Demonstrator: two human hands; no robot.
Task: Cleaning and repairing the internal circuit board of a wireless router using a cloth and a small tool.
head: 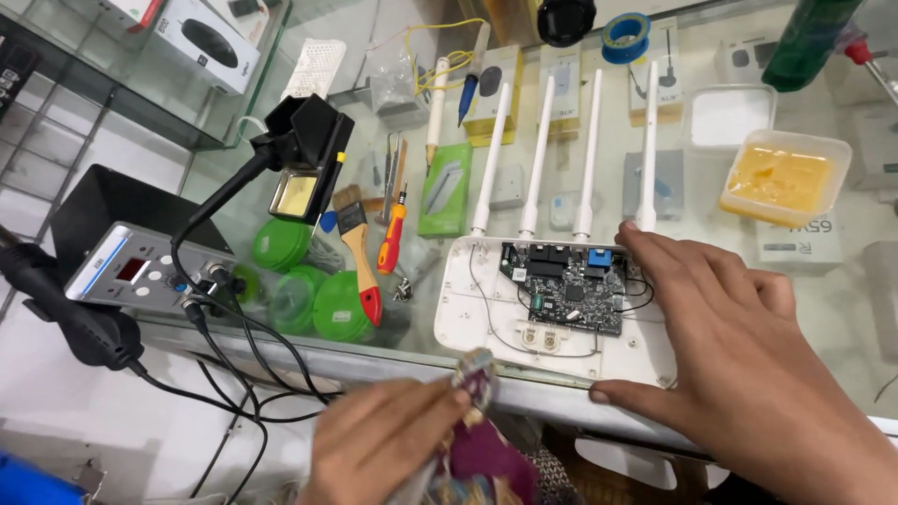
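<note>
Fingers of right hand (748, 365) spread flat, pressing lower right of the opened router (552, 309) at frame centre. Left hand (383, 449) fingers pinched on a patterned cloth (477, 374), bottom centre. Router looks light; bare circuit board (566, 285) fragile, antennas (543, 150) flexy. Grip by white shell edges.

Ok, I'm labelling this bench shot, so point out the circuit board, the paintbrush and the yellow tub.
circuit board (568, 291), head view, middle of the dark board in the opened white router.
paintbrush (359, 251), head view, wooden handle below the bristles.
yellow tub (784, 178), head view, yellow contents at its centre.
</note>
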